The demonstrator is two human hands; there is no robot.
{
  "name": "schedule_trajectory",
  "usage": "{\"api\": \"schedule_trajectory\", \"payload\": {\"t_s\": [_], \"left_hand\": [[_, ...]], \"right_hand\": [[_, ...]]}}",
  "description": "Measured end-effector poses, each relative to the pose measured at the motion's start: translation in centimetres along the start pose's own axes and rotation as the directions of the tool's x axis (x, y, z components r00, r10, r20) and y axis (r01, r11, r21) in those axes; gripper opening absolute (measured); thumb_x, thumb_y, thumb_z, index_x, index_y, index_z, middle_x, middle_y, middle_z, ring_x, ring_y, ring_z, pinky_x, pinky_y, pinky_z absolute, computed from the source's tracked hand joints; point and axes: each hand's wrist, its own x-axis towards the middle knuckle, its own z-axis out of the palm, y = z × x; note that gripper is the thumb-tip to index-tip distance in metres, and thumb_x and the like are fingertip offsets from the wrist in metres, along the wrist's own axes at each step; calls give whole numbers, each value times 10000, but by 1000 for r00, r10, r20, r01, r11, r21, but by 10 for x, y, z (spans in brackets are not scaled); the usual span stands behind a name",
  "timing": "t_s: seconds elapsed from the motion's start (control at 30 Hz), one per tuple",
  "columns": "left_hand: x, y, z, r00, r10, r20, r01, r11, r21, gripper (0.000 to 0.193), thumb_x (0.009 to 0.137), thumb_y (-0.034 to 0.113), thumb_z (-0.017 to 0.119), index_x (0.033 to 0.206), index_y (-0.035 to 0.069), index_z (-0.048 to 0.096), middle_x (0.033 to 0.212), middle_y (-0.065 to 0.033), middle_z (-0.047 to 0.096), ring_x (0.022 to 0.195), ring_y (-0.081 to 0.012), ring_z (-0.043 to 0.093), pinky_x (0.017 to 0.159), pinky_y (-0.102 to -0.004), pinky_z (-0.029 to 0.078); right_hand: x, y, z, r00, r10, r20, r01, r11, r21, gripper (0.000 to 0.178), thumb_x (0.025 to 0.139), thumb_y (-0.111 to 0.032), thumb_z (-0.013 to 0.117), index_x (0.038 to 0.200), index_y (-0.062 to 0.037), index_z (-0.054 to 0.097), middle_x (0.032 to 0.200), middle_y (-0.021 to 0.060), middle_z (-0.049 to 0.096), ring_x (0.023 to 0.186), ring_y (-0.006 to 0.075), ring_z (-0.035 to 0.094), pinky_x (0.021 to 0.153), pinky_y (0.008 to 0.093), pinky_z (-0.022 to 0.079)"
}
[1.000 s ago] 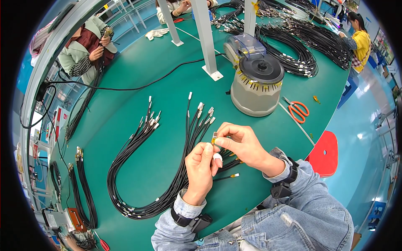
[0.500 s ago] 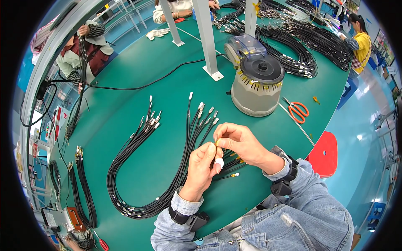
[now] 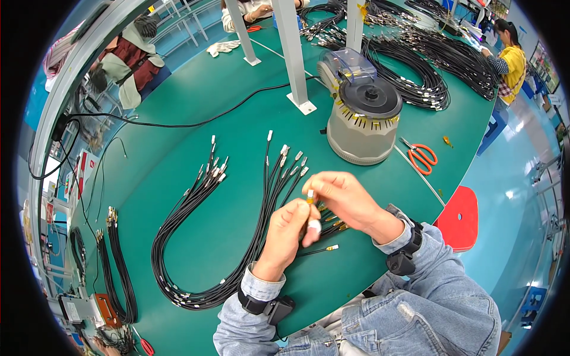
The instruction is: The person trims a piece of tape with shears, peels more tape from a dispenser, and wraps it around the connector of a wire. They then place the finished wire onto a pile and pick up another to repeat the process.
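A cable end with a white connector and a band of yellow tape stands up between my two hands. My left hand pinches it just below the tape, and one of its fingers wears a white wrap. Thumb and forefinger of my right hand close around the connector from the right side. Beneath both hands lie more cable ends with yellow tape. To the left, a U-shaped bundle of black cables rests on the green table, white connectors at its ends.
Beyond my hands stands a round tape dispenser, with orange-handled scissors to its right. Grey posts rise from the table. Further cable bundles cover the far right. A red stool sits beside the table. Co-workers are around its far sides.
My right hand has shifted slightly up and left, and the white connector now shows between my fingers. At the far left, a co-worker has leaned away and the cable bundle they held has left view.
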Motion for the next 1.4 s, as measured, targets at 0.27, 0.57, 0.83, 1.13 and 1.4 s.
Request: {"api": "schedule_trajectory", "payload": {"t_s": [0.27, 0.57, 0.83, 1.13, 1.4], "left_hand": [[20, -18, -27, 768, 627, 132, -79, -112, 991, 118, 767, 67, 611, 867, 17, 575, 812, -112, 568, 748, -265, 541, 658, -362, 448], [23, -24, -46, 836, 542, 90, 19, -193, 981, 113, 721, 49, 638, 824, 39, 593, 839, -112, 574, 793, -281, 549, 671, -363, 452], [24, -17, -39, 631, 762, 146, -128, -84, 988, 57, 767, 57, 629, 787, 33, 582, 732, -76, 561, 667, -210, 542, 581, -303, 440], [27, 3, -12, 905, 345, -250, -120, 770, 627, 72, 826, 69, 596, 852, 3, 583, 662, 10, 533, 577, -41, 461, 512, -191, 362], [38, 8, -5, 930, 325, -170, -183, 813, 552, 132, 843, 106, 590, 934, 11, 592, 678, 31, 537, 608, -26, 463, 498, -169, 319]], "right_hand": [[1, -28, -21, 891, -345, -294, 318, 938, -136, 171, 902, -115, 493, 896, 30, 585, 753, 25, 540, 732, 97, 485, 703, 231, 392], [-17, -70, -51, 768, -553, -324, 399, 808, -434, 175, 900, -121, 499, 892, 22, 599, 763, 11, 542, 725, 81, 471, 696, 217, 375], [-22, -114, -100, 722, -547, -425, 137, 714, -687, 179, 859, -180, 568, 888, -12, 624, 777, -18, 563, 712, 62, 456, 680, 209, 368], [-16, -114, -103, 843, -349, -410, 38, 798, -601, 145, 816, -167, 606, 850, -28, 624, 767, -26, 566, 701, 56, 451, 663, 204, 360], [-16, -114, -98, 840, -359, -406, 90, 831, -549, 122, 799, -133, 610, 837, -17, 620, 763, -19, 568, 699, 58, 456, 662, 204, 361]]}}
